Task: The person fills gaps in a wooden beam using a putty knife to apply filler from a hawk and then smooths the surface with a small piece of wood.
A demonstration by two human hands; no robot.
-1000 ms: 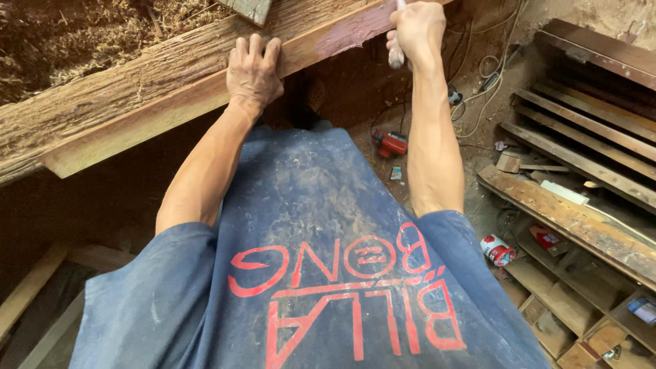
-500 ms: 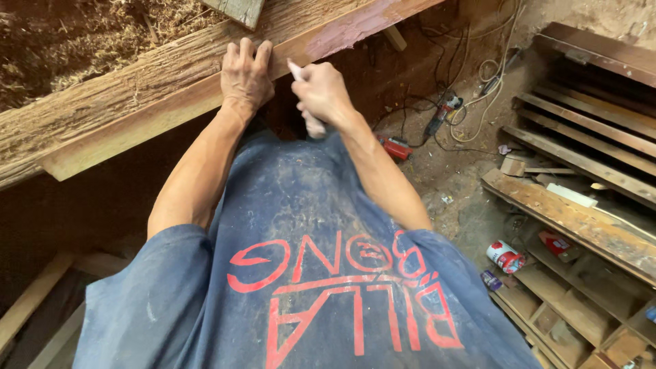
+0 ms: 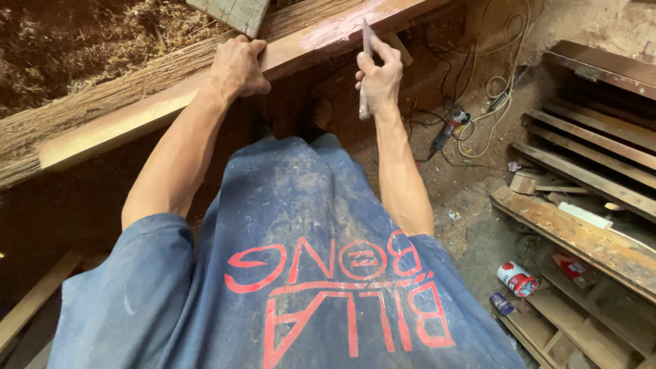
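Note:
My left hand [image 3: 238, 67] grips the edge of a long reddish wooden beam [image 3: 137, 121] that runs diagonally across the top of the view. My right hand [image 3: 380, 75] is closed around a thin pale tool [image 3: 365, 68], held upright with its tip touching the beam's lower edge. My dusty blue shirt with red lettering [image 3: 301, 273] fills the lower middle of the view.
Dry thatch and straw [image 3: 102, 41] lie above the beam. Far below, the dirt floor holds stacked wooden planks [image 3: 588, 205], a power tool with cables [image 3: 447, 126], a red and white can [image 3: 516, 279] and a short grey board [image 3: 232, 12] resting on the beam.
My right hand came down from the beam's far end toward my chest, then rose again with the tool up to the beam nearer my left hand. The left hand stayed put.

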